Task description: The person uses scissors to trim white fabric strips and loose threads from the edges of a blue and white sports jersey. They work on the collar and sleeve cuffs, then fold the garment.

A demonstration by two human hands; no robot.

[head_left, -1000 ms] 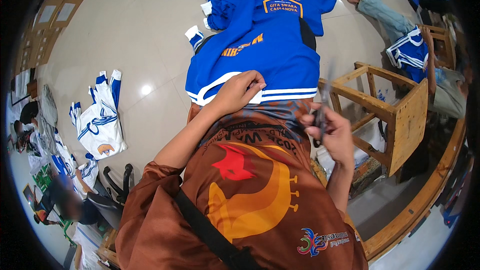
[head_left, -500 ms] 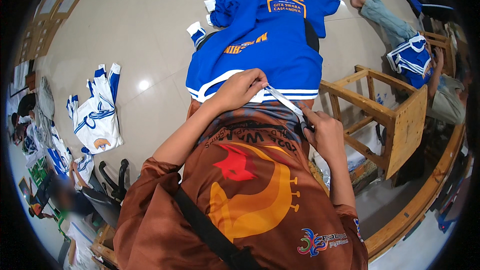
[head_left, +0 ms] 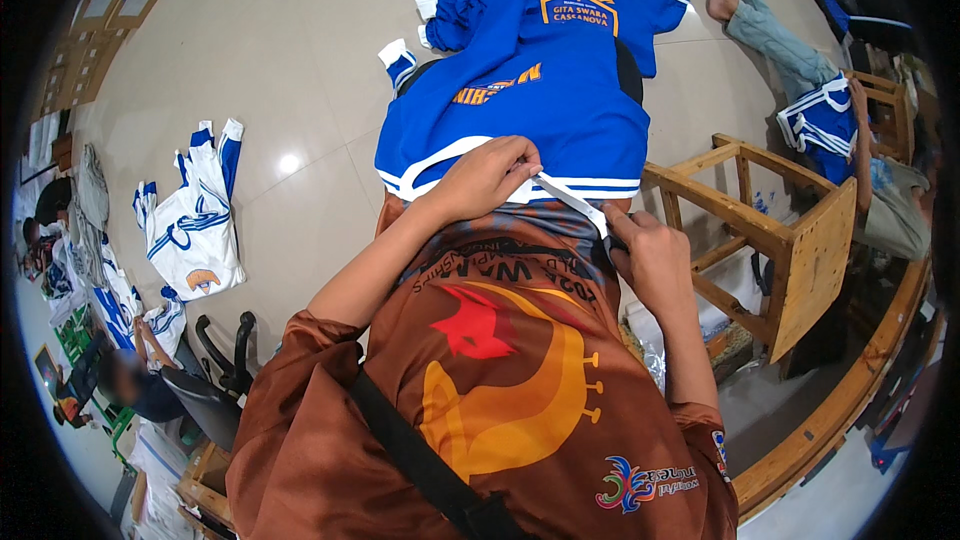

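Across my lap and knees lies a blue jersey (head_left: 510,130) with white-striped edging and orange lettering. My left hand (head_left: 497,175) is closed in a pinch at the white-striped edge nearest me. My right hand (head_left: 650,255), curled at my right thigh, grips what look like scissors (head_left: 575,202). Their pale blades slant up and left along the edging, the tips beside my left fingertips. The handles are mostly hidden under my right fingers. Whether a thread is in the pinch is too small to tell.
More blue garments (head_left: 580,5) lie on the floor ahead. White-and-blue garments (head_left: 195,230) lie to the left. A wooden stool (head_left: 770,230) lies tipped close on my right. Another person's bare legs (head_left: 770,35) stretch out at far right. Cardboard boxes (head_left: 110,15) stand at upper left.
The view has shifted slightly. Both hands hold nearly the same place at the edging, and the scissors keep the same slant.
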